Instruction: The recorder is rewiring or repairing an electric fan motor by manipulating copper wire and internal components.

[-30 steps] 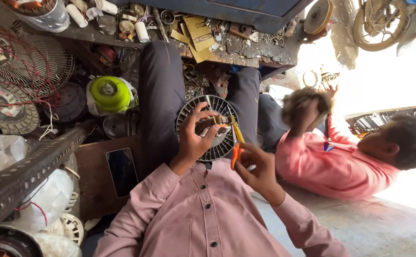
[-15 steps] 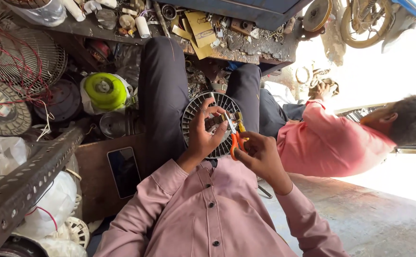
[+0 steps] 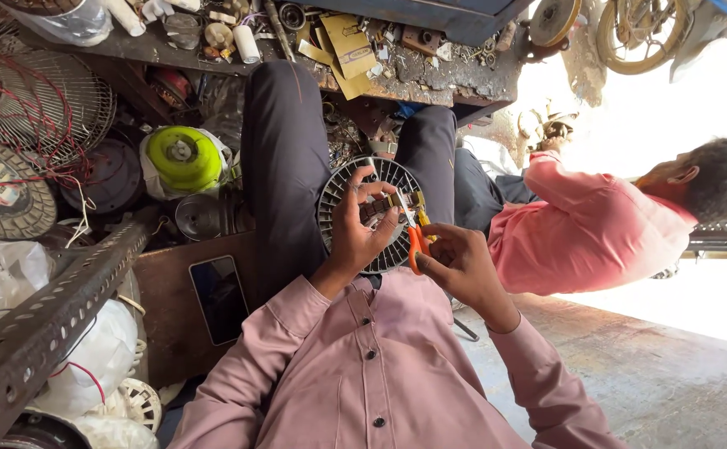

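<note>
A round grey finned fan motor (image 3: 338, 195) rests on my lap between my dark-trousered knees. My left hand (image 3: 362, 229) grips it from the front, fingers curled over its open centre with copper windings. My right hand (image 3: 457, 262) holds small orange-handled cutters (image 3: 414, 237), their metal tips at the motor's right side beside my left fingers. My pink shirt fills the lower middle of the view.
A person in a pink shirt (image 3: 596, 229) sits close on the right. A green-topped motor (image 3: 185, 158), a wire fan guard (image 3: 35, 104) and white bags lie at left. A dark phone (image 3: 218, 298) lies on a brown board. A perforated metal angle bar (image 3: 47, 320) crosses lower left. A cluttered shelf (image 3: 363, 50) runs above.
The person on the right lowered the raised arm and turned away to the right. My hands stayed on the motor, the cutters shifting slightly at its edge.
</note>
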